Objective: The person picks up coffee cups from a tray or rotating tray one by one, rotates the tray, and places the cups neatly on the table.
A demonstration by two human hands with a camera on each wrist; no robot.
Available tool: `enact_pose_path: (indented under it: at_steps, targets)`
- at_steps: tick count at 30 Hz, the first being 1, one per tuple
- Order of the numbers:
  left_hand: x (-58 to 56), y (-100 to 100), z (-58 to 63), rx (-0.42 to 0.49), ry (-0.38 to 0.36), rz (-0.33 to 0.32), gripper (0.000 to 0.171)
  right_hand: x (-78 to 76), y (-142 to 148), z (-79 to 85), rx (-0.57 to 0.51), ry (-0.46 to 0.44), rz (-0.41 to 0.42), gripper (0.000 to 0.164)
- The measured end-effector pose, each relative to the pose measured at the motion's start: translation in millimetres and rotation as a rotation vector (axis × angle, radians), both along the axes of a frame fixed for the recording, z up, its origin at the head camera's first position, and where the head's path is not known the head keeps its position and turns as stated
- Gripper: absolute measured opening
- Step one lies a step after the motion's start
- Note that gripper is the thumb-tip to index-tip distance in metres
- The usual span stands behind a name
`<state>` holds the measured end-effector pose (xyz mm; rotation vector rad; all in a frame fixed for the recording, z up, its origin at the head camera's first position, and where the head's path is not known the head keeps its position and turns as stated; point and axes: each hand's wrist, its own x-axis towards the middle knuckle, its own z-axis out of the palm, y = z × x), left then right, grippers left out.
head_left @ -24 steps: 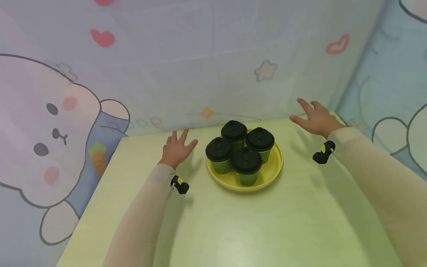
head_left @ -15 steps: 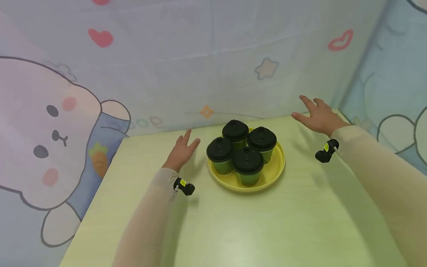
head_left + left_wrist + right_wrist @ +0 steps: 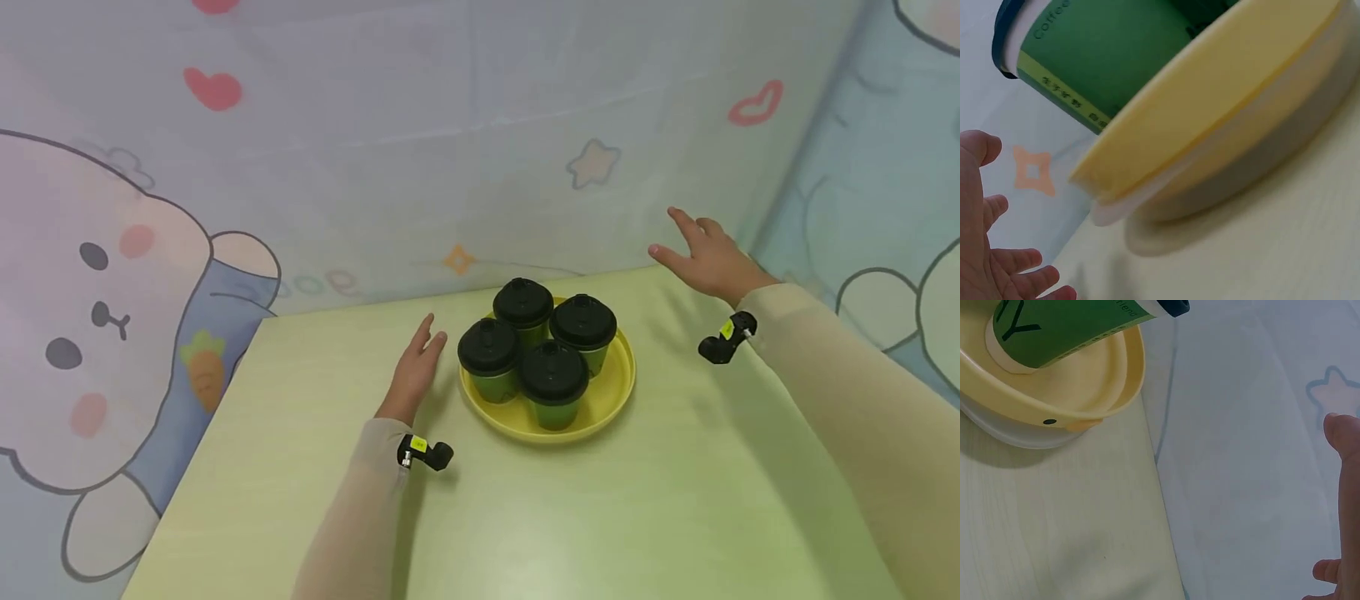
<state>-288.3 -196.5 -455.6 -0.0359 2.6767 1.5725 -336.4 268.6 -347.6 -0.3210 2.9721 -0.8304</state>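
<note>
Several green paper coffee cups with black lids stand close together on a round yellow tray [image 3: 618,392] in the head view; the front cup [image 3: 557,413] is nearest me. My left hand [image 3: 412,377] is just left of the tray, thumb up and palm turned toward it, apart from the rim. In the left wrist view its fingers [image 3: 1016,259] reach forward below a cup [image 3: 1116,62] marked "Coffee". My right hand [image 3: 714,262] hovers right of the tray and farther back, fingers spread, holding nothing. The right wrist view shows its thumb [image 3: 1342,434] and, at upper left, a cup [image 3: 1066,331].
The tray rests on a pale wooden table [image 3: 600,517]. A printed cloth [image 3: 360,183] with hearts, a star and a bear hangs along the table's back edge and sides. Small black cameras [image 3: 427,452] sit on both wrists.
My left hand has rotated from palm down to nearly edge-on, its palm now facing the tray, and has come slightly nearer. The right hand is almost still; cups and tray stay in place.
</note>
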Motion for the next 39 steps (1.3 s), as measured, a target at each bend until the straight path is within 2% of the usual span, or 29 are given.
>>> enact_pose_path:
  at_steps: [5,9,14,25,39]
  targets:
    - [4.5,9,-6.3,0.098,0.015,0.005,0.062,-0.1,2,2.2,-0.008,-0.008,-0.007,0.090]
    - [6.9,19,-11.8,0.241,0.069,0.012,0.057,-0.4,2,6.1,-0.006,0.002,-0.009,0.090]
    - [11.3,27,-23.0,0.325,0.134,0.012,0.052,-1.2,2,4.4,-0.007,0.004,-0.014,0.090]
    - [16.1,34,-41.2,0.269,0.103,0.026,0.054,3.6,0,4.3,-0.012,0.025,-0.012,0.089]
    - [21.4,40,-45.9,0.250,0.131,0.069,0.046,2.5,2,5.5,-0.016,0.019,0.006,0.089]
